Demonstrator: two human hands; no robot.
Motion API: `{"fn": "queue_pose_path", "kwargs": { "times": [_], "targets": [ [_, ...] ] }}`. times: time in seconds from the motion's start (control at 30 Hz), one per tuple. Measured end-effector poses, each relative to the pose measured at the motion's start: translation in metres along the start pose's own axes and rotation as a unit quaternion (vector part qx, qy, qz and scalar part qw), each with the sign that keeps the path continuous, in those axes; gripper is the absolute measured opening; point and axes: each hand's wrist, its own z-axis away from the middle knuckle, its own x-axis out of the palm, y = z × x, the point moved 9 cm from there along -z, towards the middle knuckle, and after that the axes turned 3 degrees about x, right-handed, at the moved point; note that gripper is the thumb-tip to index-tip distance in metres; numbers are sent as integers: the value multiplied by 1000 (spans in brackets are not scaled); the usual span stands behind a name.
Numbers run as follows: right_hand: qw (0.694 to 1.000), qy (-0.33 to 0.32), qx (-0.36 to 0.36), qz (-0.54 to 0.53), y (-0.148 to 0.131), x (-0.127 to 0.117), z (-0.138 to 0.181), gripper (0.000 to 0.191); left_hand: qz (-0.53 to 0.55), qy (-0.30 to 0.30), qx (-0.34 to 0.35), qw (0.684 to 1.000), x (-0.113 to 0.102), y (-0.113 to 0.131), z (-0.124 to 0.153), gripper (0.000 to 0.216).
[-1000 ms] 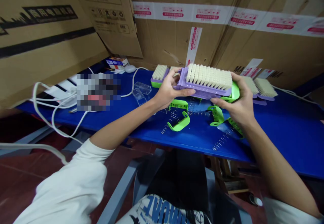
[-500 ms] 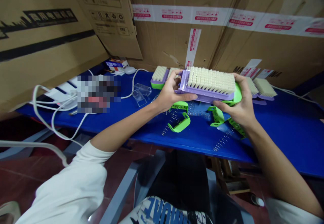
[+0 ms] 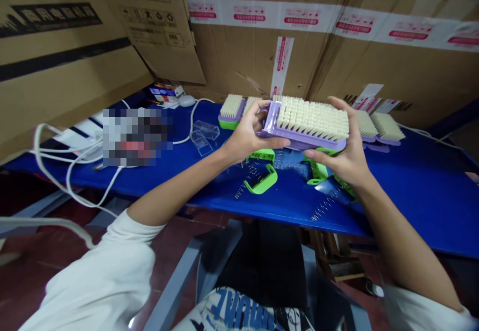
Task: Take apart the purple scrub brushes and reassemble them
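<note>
Between my two hands, above the blue table, is a purple scrub brush (image 3: 312, 120) with cream bristles facing up and toward me. My left hand (image 3: 251, 130) is closed on its left end, thumb along the front edge. The right end lies in my right hand (image 3: 346, 146), thumb below and fingers behind. Part of a green piece shows under the brush by my right thumb. Below lie green plastic brackets (image 3: 262, 180) and several loose metal springs (image 3: 325, 205). The brush's underside is hidden.
More brushes (image 3: 387, 126) stand at the back right and others (image 3: 231, 107) at the back left. Clear plastic pieces (image 3: 204, 136) lie left of my left hand. White cables (image 3: 71, 171) loop over the left side. Cardboard (image 3: 239, 52) walls the back of the blue table (image 3: 422, 196).
My right fingers have shifted up and behind the brush's right end, and the green part there is now mostly hidden. The left hand keeps its grip. The view has moved slightly.
</note>
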Motion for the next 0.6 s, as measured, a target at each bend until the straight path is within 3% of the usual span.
{"fn": "queue_pose_path", "kwargs": {
  "times": [0.17,0.33,0.43,0.53,0.6],
  "targets": [
    [996,44,55,-55,11,2,0,97,-23,-31,24,999,-10,13,-11,110],
    [968,140,109,-179,39,-33,-3,70,-114,50,70,990,-72,42,-25,90],
    [966,138,113,-185,52,-58,-8,58,-201,72,87,973,-98,46,-30,58],
    [977,102,119,-146,55,-57,-12,58,-189,36,50,980,-85,32,-28,47],
    [978,102,119,-140,49,-43,-12,77,-123,-10,23,992,-57,21,-23,61]
  ]
}}
